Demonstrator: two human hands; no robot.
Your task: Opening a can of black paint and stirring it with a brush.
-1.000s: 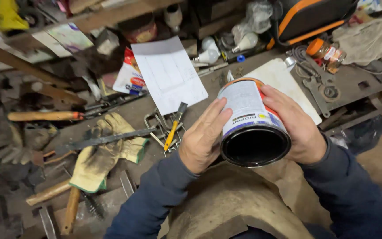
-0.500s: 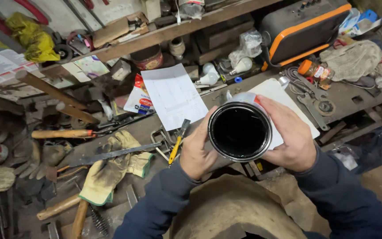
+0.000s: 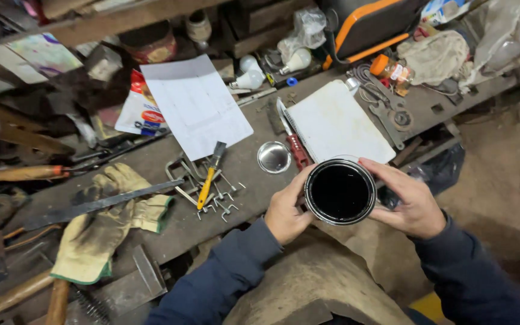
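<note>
A long, messy counter [image 3: 170, 232] runs from the near left to the far right, full of tools. On it lie a big white sheet of paper [image 3: 197, 105] in the middle and a white board [image 3: 338, 123] to its right. A pair of dirty yellow work gloves [image 3: 100, 229] lies at the near left, with a long flat metal blade [image 3: 94, 206] across them. A small screwdriver with a yellow handle [image 3: 207, 180] rests on some metal clips, and a round shiny lid [image 3: 274, 157] sits just right of it. Held up over the near edge of the counter is a round tin can [image 3: 340, 191], open on top, with black liquid inside and a shiny rim. The left hand [image 3: 287, 210] wraps the can's left side, fingers curled tight on it. The right hand [image 3: 407, 201] presses the right side, thumb on the rim. The can sits snug between both hands.
</note>
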